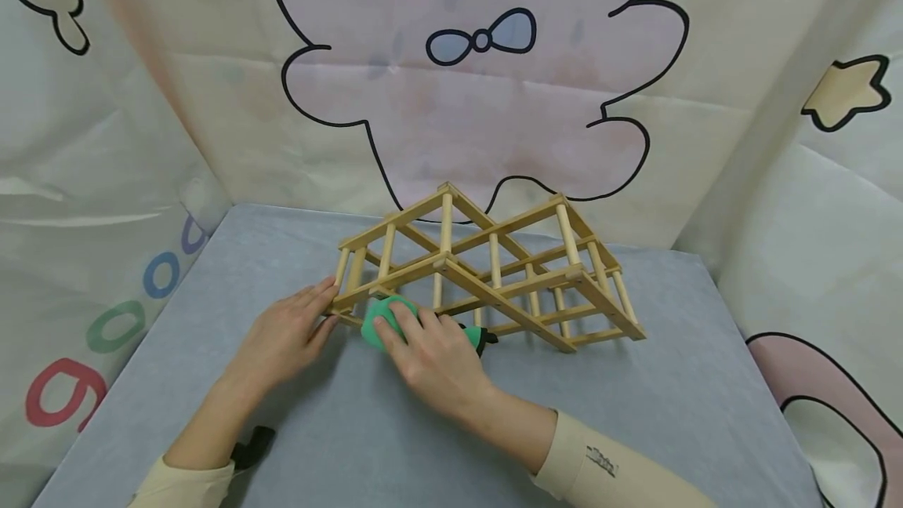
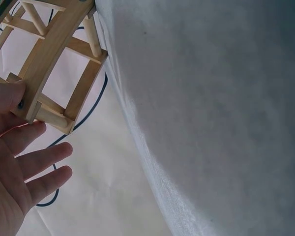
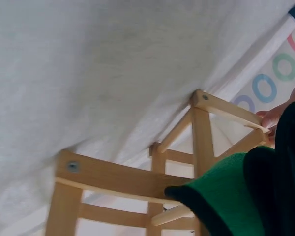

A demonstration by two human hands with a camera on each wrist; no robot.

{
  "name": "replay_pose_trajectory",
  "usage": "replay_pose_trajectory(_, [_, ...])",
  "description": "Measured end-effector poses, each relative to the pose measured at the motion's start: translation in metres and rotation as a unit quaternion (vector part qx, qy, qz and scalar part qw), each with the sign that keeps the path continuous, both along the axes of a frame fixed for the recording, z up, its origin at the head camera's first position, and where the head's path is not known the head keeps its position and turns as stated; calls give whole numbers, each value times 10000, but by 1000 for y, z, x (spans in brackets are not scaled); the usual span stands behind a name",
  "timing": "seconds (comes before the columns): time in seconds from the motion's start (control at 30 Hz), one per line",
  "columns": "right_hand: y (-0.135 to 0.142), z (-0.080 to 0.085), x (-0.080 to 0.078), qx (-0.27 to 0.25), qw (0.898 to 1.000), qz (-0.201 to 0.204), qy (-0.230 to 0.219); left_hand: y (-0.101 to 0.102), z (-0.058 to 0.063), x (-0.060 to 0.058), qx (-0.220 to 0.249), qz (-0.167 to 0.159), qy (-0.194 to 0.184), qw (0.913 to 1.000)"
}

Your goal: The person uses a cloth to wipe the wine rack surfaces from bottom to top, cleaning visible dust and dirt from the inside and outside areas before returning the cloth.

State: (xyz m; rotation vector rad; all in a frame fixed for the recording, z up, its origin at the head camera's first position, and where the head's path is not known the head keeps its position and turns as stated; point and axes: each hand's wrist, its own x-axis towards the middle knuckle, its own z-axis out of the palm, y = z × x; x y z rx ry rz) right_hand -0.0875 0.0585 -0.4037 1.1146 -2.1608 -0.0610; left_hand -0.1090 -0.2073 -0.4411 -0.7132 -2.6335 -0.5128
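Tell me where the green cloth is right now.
In the head view, the green cloth is in the right hand, at the near left side of the wooden rack.

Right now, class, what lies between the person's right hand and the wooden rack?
A green cloth lies between the right hand and the wooden rack; the head view shows this.

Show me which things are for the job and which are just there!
For the job:
- wooden rack, pinched at one end by the left hand
- green cloth, held in the right hand

Just there:
- table cover
- curtain with drawings
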Motion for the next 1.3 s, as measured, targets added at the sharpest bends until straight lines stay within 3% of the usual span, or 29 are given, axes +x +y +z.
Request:
replay_pose_trajectory(0.2, [15,-9,2,93,9996,-63,-250,0,1,2,-83,97,-151,9998])
replay_pose_trajectory(0.67, [49,-34,-1,-214,9992,-44,-343,1,3,2,-155,143,-309,9993])
replay_pose_trajectory(1.3, [84,-16,-3,-623,9980,-41,-43,0,2,1,-122,79,-199,9997])
